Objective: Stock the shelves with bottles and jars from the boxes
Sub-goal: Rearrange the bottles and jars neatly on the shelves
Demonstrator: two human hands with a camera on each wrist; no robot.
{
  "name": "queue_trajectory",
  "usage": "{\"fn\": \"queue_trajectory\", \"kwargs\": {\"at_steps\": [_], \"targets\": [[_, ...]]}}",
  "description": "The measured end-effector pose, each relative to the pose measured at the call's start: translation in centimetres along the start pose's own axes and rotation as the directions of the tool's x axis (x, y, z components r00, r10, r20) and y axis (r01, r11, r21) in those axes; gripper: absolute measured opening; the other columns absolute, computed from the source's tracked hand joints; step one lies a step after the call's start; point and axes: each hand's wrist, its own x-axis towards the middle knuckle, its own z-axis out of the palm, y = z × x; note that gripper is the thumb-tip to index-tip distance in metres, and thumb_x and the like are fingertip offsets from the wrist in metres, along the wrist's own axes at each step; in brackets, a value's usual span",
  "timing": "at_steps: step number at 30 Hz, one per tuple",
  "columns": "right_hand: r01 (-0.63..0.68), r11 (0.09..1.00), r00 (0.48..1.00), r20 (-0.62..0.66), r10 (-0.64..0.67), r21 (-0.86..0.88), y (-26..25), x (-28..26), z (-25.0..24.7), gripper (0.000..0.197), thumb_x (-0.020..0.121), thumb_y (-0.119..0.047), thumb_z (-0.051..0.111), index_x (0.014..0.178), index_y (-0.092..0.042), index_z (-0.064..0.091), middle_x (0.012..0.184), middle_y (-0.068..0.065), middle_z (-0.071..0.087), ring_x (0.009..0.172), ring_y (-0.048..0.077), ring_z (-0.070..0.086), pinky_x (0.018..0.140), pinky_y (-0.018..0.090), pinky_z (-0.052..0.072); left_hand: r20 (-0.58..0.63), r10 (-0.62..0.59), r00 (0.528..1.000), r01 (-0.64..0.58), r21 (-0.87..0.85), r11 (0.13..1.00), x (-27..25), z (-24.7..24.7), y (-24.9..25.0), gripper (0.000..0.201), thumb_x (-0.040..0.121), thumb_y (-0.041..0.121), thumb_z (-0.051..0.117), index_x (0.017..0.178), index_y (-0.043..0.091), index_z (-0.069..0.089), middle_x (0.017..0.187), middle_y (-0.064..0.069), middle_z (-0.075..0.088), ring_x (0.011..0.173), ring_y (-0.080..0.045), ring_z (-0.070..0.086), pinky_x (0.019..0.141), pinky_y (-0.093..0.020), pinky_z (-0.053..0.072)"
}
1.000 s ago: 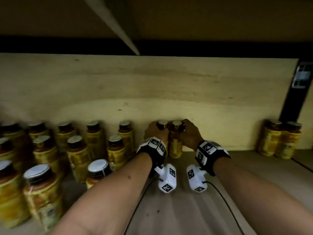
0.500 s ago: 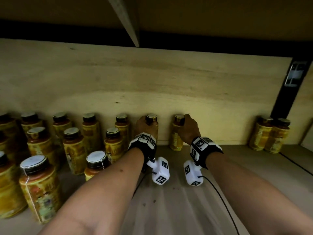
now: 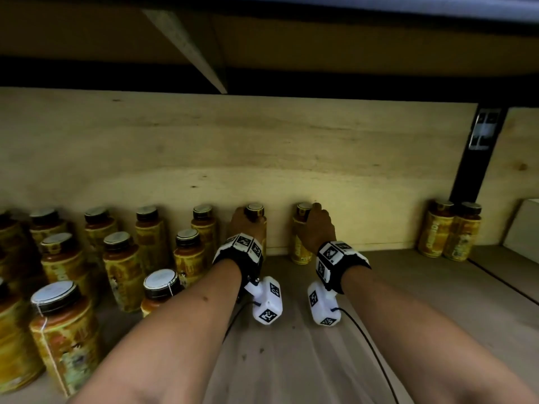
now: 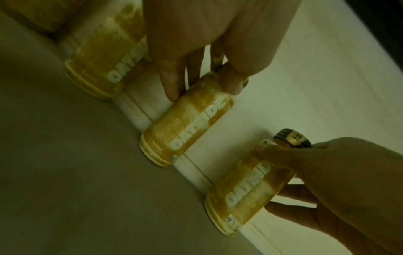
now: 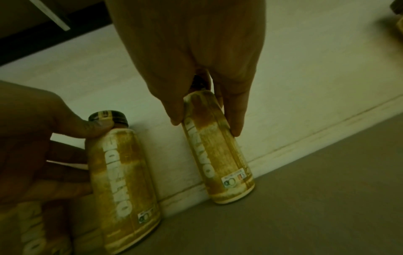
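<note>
Against the back panel [image 3: 262, 158], bottles [image 3: 300, 237] now farther apart.

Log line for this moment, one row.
stage: placing at back row | left hand: grips left bottle | right hand: grips right bottle | bottles: upright on shelf, apart

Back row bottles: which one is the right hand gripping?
The rightmost bottle of that run along the back board, gripped near its cap by the right hand. A gap separates it from the left-hand bottle held by the left hand.
</note>
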Motion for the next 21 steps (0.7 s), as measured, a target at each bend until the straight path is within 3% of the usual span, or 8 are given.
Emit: {"fn": "queue_trajectory", "kwargs": {"at_steps": [3,6,10,17,19,21], "targets": [[-0.001,0.998,1.0,0.015,0.0,0.062,0.2,-0.5,-0.6,0.074,0.087,-0.033,0.068,0.141,-0.005,0.028,0.132,0.023,0.046,0.116,0.042,0.052,0.091,0.046,0.047,0.064,0.013,0.998,-0.022,0.14,0.99,0.5,-1.1,1.1,0.047,0.083,0.037,0.064,0.123,0.016,0.053,0.124,-0.009,0.059,0.108,-0.032,0.059,0.09,-0.032,0.048],[-0.003,0.996,1.0,0.0,0.003,0.093,0.7,-1.0,-2.9,0.086,0.087,-0.041,0.068,0.149,-0.006,0.019,0.138,0.023,0.042,0.123,0.041,0.048,0.096,0.045,0.045,0.073,0.054,0.996,-0.066,0.167,0.984,0.9,-2.6,3.9,0.05,0.086,0.025,0.064,0.13,0.01,0.048,0.131,-0.012,0.051,0.115,-0.032,0.055,0.083,-0.031,0.047],[0.005,1.0,0.997,-0.075,-0.004,0.011,2.2,-1.7,-8.0,0.082,0.09,-0.047,0.062,0.148,-0.005,0.023,0.14,0.022,0.041,0.125,0.038,0.047,0.098,0.043,0.043,0.099,0.143,0.985,-0.156,0.141,0.978,0.0,-1.9,8.4,0.046,0.085,0.026,0.061,0.128,0.014,0.05,0.135,-0.012,0.046,0.115,-0.035,0.055,0.093,-0.04,0.049],[-0.127,0.991,0.97,-0.211,0.117,-0.034,10.7,-3.2,-17.5,0.064,0.091,-0.04,0.064,0.139,-0.005,0.04,0.135,0.017,0.051,0.123,0.032,0.05,0.096,0.031,0.04,0.354,0.274,0.894,-0.334,0.121,0.935,-4.4,10.3,12.4,0.038,0.085,0.025,0.064,0.121,0.014,0.062,0.131,-0.01,0.056,0.115,-0.03,0.057,0.094,-0.032,0.049],[-0.188,0.982,0.947,-0.257,0.19,0.033,14.8,-3.0,-20.1,0.046,0.091,-0.031,0.066,0.127,-0.005,0.052,0.12,0.012,0.06,0.113,0.026,0.057,0.085,0.023,0.047,0.411,0.3,0.861,-0.369,0.099,0.924,-5.0,14.4,13.4,0.033,0.083,0.027,0.067,0.115,0.016,0.064,0.127,-0.01,0.059,0.112,-0.029,0.058,0.089,-0.028,0.048],[-0.228,0.965,0.918,-0.301,0.257,0.129,19.1,-2.0,-22.3,0.038,0.087,-0.028,0.069,0.116,-0.008,0.055,0.11,0.01,0.064,0.103,0.027,0.062,0.074,0.025,0.051,0.479,0.32,0.817,-0.402,0.078,0.912,-5.4,18.5,14.2,0.031,0.082,0.029,0.069,0.111,0.018,0.065,0.122,-0.008,0.061,0.108,-0.027,0.06,0.081,-0.024,0.045]]}}
